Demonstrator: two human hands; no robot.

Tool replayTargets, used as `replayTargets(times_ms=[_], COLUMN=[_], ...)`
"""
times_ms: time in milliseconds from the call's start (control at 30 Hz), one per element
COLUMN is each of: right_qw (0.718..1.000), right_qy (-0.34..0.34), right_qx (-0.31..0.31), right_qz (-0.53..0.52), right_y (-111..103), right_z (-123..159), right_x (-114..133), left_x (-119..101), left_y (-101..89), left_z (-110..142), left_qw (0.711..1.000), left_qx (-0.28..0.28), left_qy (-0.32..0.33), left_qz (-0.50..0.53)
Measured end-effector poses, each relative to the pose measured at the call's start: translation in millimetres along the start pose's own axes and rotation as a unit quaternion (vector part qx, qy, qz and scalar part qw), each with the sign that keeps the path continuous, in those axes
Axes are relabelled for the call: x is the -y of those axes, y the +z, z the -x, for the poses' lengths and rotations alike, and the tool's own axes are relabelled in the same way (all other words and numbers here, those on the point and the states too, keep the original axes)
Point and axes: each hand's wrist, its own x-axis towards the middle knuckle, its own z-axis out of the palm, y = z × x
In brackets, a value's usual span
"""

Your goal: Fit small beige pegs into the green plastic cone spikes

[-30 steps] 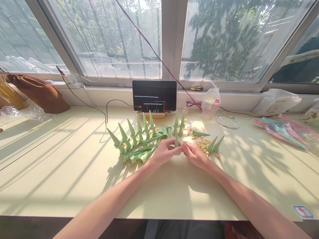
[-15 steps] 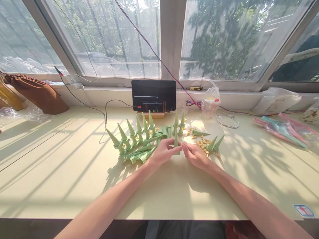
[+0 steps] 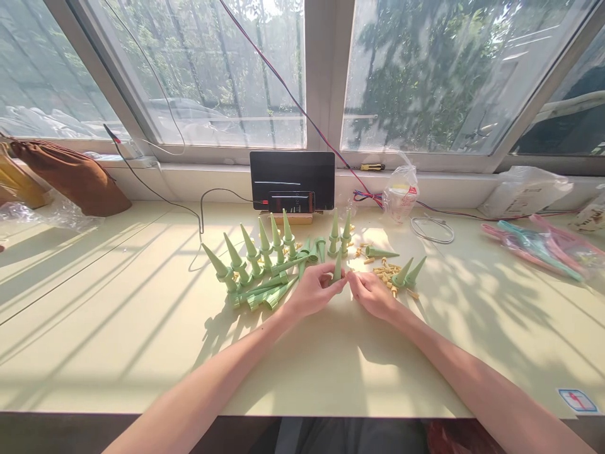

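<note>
My left hand [image 3: 317, 289] is closed around a green plastic watering spike [image 3: 338, 266], whose pointed end stands up between the thumb and fingers. Just right of it is my right hand [image 3: 372, 292], its fingertips pinched together close to the spike; whatever they hold is hidden. By the right hand lies a heap of small yellow valve pieces [image 3: 386, 272], with two more green cones [image 3: 414, 272] leaning on it. On the left, a row of upright green spikes [image 3: 251, 249] stands behind several loose green tubes [image 3: 259, 294] lying flat.
A phone [image 3: 291, 202] leans before a black tablet [image 3: 292, 173] at the back. Two spikes [image 3: 334, 236] stand ahead of my hands. A bagged cup [image 3: 401, 195], a coiled white cable [image 3: 432, 230] and packaged pink and teal items [image 3: 539, 246] are at right; a brown pouch [image 3: 75, 173] lies far left.
The held spike sits slightly lower in my left hand and tilts a little to the right. My right hand stays beside it, fingers still pinched.
</note>
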Motion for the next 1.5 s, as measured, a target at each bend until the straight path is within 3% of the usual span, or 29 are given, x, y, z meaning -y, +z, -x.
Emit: replayTargets(times_ms=[267,633,900,1500], right_qw=[1.000,0.999,0.999,1.000], right_qy=[0.006,-0.024,-0.032,-0.017], right_qx=[-0.004,0.009,0.009,-0.012], right_qz=[-0.008,-0.030,-0.017,0.004], right_y=[3,1,2,1], right_z=[-1,1,2,-1], right_x=[-4,-1,-3,-3], left_x=[2,-8,-8,-7], left_y=[0.3,-0.5,-1.4,-0.8], left_z=[0,-2,-1,-1], left_qw=[1.000,0.985,0.981,0.998], left_qx=[-0.008,-0.001,0.005,-0.002], left_qy=[-0.002,-0.098,-0.114,-0.033], left_qz=[-0.003,0.143,0.154,0.059])
